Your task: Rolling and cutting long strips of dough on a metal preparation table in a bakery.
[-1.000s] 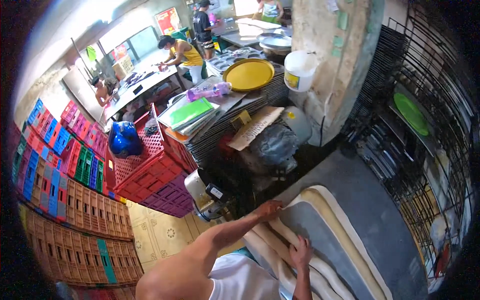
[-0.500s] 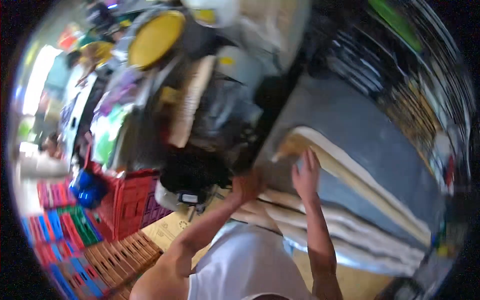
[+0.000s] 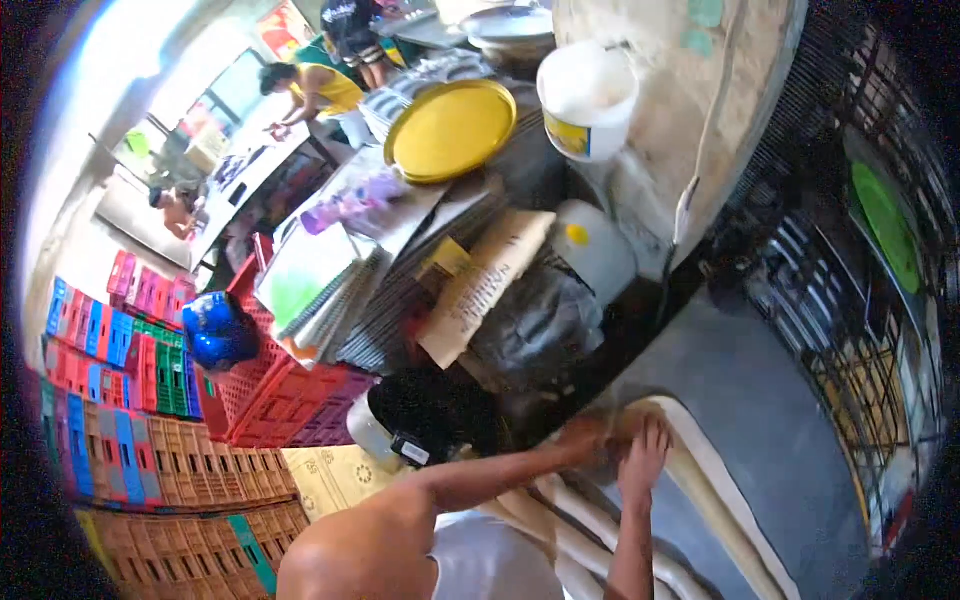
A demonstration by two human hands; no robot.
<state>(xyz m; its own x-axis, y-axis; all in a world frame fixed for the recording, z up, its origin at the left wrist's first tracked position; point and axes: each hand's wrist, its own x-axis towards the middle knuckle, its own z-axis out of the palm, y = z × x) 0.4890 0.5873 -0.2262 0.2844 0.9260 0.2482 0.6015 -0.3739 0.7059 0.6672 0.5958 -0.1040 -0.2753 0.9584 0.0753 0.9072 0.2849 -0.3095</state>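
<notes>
A long flat strip of what looks like pale dough [image 3: 690, 418] lies on the grey table, with a tan layer [image 3: 690, 478] running along it. My right hand [image 3: 645, 462] rests at the strip's far end, its fingers laid out over the tan part. Just left of it, my left hand [image 3: 588, 442] reaches the same end; its fingers are blurred, so what they grip cannot be made out. Several long pale dough rolls [image 3: 580, 520] lie side by side nearer my body, partly hidden by my forearms.
The grey tabletop [image 3: 740, 400] extends right toward dark wire racks [image 3: 830, 300]. Ahead left are a cardboard piece [image 3: 488, 285], a white bucket [image 3: 590, 110], a yellow round tray [image 3: 450, 130] and a red crate [image 3: 270, 400]. Stacked crates [image 3: 120, 400] stand left; a person in yellow [image 3: 325, 90] works farther off.
The view has swung left, showing more of the room. My hands have come together at the strip's far end; my right hand was raised above it with fingers extended.
</notes>
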